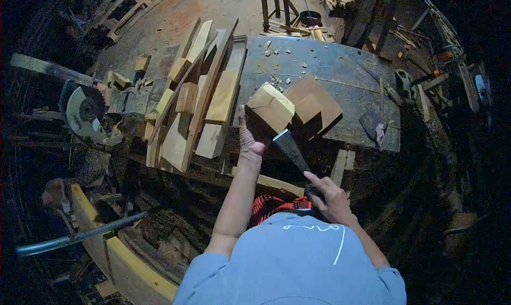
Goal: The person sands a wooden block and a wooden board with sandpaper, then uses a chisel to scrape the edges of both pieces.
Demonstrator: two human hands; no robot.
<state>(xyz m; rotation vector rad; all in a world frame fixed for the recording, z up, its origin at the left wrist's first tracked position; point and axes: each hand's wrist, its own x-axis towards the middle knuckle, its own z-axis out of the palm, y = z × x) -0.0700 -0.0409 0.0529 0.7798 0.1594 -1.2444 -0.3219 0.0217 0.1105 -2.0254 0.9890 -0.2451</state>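
Note:
My right hand (331,197) is closed round the lower end of a wide, dark chisel (291,149). Its bright, straight edge is right at the front lower corner of a pale wooden block (272,109). My left hand (248,133) is upright at the left side of that block, fingers stretched out and fingertips right by its left corner. The block has several faces cut at angles and a lighter top. Against its right side stands another angled block (319,105), brown and in two stepped parts.
A metal-topped workbench (340,65) carries wood chips (274,81). Boards and offcuts (223,97) are stacked left of my hand. Farther left is a circular saw blade with a guard (82,110). A metal pipe (80,234) crosses a curved timber (136,268) at lower left.

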